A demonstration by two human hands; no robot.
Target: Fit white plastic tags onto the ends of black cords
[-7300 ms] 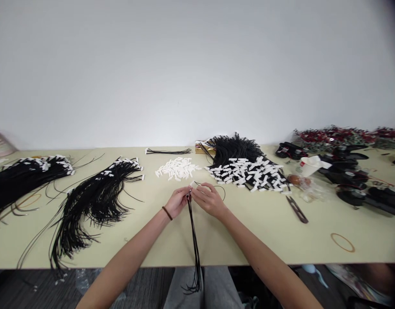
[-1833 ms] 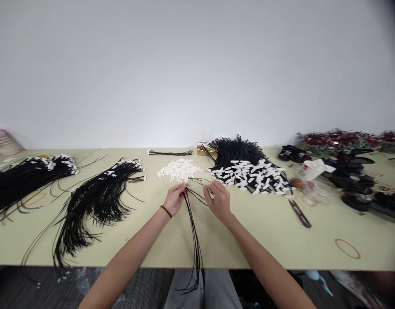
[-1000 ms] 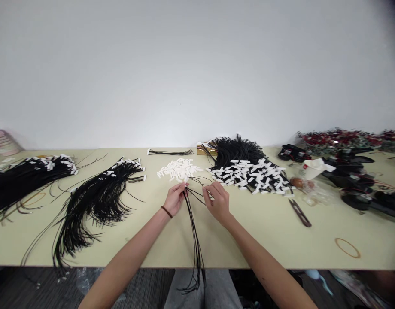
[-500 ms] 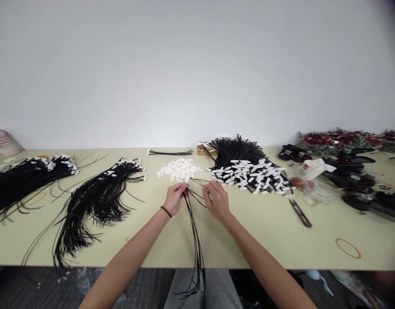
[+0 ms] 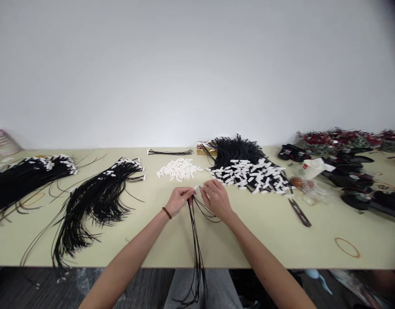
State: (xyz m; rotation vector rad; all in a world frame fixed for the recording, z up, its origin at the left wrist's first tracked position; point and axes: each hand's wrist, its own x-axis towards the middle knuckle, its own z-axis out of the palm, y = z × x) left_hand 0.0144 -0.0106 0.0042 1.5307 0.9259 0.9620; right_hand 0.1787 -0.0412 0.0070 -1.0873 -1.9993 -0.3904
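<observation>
My left hand [image 5: 180, 200] pinches a white connector [image 5: 196, 188] from which a bunch of thin black wires [image 5: 194, 240] hangs over the table's front edge. Close on its right, my right hand [image 5: 215, 197] has its fingers closed on the end of a black wire [image 5: 200, 187], its tip beside the connector. A few wires bow out below, between the hands. Behind the hands lies a heap of loose white connectors [image 5: 178, 169]. To the right of that heap is a big pile of black wires [image 5: 239, 150] with white connectors at the near ends.
Finished-looking black wire bundles [image 5: 97, 201] lie left, with another stack [image 5: 26, 180] beyond. One short bundle [image 5: 170, 152] lies near the wall. On the right are thread snips [image 5: 299, 212], a rubber band [image 5: 347, 247], a paper cup [image 5: 311, 168] and black devices [image 5: 361, 197].
My left hand has turned the connector, which now points toward the right hand. The right hand has brought a wire end up close to it, and the wires between bow lower.
</observation>
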